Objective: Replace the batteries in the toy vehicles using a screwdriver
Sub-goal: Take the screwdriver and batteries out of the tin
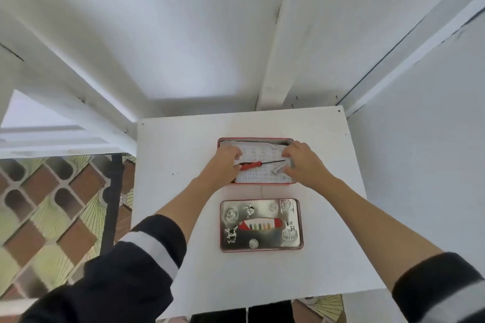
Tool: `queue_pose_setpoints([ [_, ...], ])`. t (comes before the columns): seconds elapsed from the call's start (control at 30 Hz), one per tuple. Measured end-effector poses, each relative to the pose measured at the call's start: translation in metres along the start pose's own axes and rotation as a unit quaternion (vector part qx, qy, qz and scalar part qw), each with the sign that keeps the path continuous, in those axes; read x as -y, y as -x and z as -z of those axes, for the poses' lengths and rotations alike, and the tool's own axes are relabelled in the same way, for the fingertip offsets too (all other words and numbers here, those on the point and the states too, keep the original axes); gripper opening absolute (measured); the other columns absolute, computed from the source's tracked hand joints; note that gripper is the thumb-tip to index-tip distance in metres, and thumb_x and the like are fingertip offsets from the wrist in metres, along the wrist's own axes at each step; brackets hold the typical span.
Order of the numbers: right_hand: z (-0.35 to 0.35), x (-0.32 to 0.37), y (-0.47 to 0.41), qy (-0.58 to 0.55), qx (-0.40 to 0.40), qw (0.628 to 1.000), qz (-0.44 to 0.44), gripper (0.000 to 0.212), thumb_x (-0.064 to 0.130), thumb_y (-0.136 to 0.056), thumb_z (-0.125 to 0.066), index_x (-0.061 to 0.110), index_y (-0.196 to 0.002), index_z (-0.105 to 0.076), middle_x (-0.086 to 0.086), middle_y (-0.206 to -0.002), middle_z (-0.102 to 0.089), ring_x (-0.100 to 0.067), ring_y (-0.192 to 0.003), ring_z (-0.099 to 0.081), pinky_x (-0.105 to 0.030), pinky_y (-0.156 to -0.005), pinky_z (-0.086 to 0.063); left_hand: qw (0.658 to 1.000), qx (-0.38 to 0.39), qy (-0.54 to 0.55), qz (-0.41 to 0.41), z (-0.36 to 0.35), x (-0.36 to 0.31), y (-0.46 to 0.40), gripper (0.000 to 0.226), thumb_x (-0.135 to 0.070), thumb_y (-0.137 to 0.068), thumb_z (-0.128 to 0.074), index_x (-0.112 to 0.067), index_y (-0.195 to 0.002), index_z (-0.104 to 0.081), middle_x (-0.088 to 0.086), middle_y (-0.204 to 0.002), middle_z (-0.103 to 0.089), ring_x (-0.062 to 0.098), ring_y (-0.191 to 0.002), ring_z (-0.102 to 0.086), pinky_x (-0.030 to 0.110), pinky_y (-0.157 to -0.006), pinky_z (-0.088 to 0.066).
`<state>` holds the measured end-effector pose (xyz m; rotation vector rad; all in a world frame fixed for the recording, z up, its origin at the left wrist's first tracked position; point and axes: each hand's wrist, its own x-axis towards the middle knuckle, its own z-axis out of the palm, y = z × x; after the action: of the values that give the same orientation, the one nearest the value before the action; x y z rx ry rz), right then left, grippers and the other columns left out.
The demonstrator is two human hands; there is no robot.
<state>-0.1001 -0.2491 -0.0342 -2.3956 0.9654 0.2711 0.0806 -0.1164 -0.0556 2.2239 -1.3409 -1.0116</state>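
Now we have both arms stretched into the open tin [256,139]: left hand [225,162] and right hand [301,162] curl onto its white sheet [262,178], screwdriver [256,164] lying loose between; grip unclear.

White table [183,217] bears open tin [256,139] and lid [261,246].

On the table [183,217], the open tin [256,139] lies farther from the person, its lid [261,224] nearer, the 2 apart. In the tin, a sheet [262,155] carries the screwdriver [258,164]. The left hand [224,165] is at the tin's left end, the right hand [304,162] at its right.
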Motion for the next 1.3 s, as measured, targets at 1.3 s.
queue_pose_setpoints([
  [1.3,-0.107,0.067,-0.107,0.174,0.112,0.966,0.154,0.021,0.031,-0.089,-0.054,0.013,-0.097,-0.064,-0.003,-0.104,-0.057,-0.022,-0.102,-0.053,-0.035,-0.085,-0.036,0.976,-0.214,0.036,-0.012,-0.023,0.062,0.005,0.029,0.008,-0.08,-0.063,0.001,-0.107,-0.066,0.011,-0.094,-0.062,0.02,-0.089,-0.039,0.019,-0.074,-0.027],
])
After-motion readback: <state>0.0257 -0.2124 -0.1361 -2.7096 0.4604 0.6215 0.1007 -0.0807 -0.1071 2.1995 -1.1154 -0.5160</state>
